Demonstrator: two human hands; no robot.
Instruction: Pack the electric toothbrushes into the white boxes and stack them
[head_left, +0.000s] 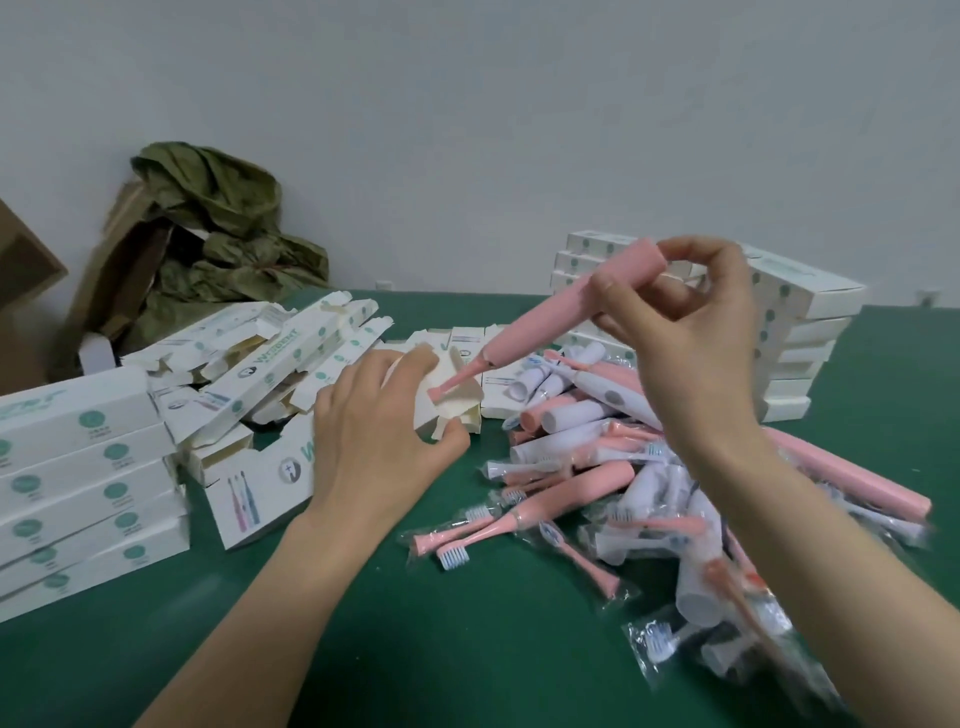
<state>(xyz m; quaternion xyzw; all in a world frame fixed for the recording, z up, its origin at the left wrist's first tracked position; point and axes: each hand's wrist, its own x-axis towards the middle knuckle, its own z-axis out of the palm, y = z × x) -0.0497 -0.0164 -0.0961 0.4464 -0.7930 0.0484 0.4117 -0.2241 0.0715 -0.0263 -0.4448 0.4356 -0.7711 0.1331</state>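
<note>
The right hand (691, 306) grasps a pink toothbrush (550, 317) by its thick end, tip slanting into the open mouth of a white box (447, 400) grasped by the left hand (379, 431), mid-surface (363, 623), beside a heap of toothbrushes (623, 467).

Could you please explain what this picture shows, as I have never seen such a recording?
There is no machine here: these are a person's two bare hands, filmed by a wide-angle camera worn on the head, looking down at a green table. The right hand pinches a pink toothbrush by its thick end, its tilted tip pointing into the open end of a white box that the left hand holds. Right of that lies a pile of toothbrushes and bagged brush heads. A stack of closed boxes stands at the left, another stack at the far right, and a heap of open boxes between.
</note>
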